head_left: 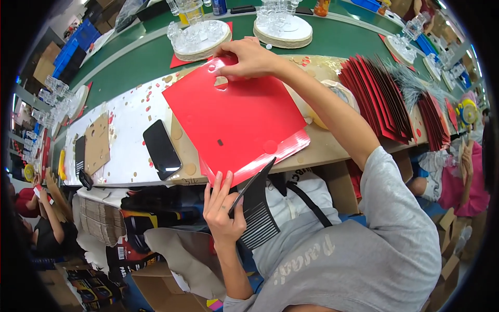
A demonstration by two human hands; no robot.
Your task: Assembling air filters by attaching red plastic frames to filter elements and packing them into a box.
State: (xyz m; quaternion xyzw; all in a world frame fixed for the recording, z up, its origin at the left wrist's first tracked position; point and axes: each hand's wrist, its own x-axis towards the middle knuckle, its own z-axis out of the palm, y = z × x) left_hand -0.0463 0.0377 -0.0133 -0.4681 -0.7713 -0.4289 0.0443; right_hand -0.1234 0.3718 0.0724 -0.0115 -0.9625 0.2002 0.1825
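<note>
A glossy red card sheet [236, 117] with cut-out holes near its far edge lies tilted over the worktable, on top of at least one more red sheet [293, 145]. My right hand [247, 60] grips its far edge, with the thumb beside a ragged hole and the fingertips partly hidden behind the edge. At the near edge, my left hand [223, 210] holds a thin black card [258, 210] with a striped lower part between thumb and fingers. Its long fingertips reach up to the red sheet's near corner.
A black phone [161, 149] and small red and brown paper discs lie left of the sheet. Standing red cards [375, 99] crowd the right. Beyond runs a green conveyor [236, 41] bearing round bases [283, 32] with clear plastic parts. Other people work at both sides.
</note>
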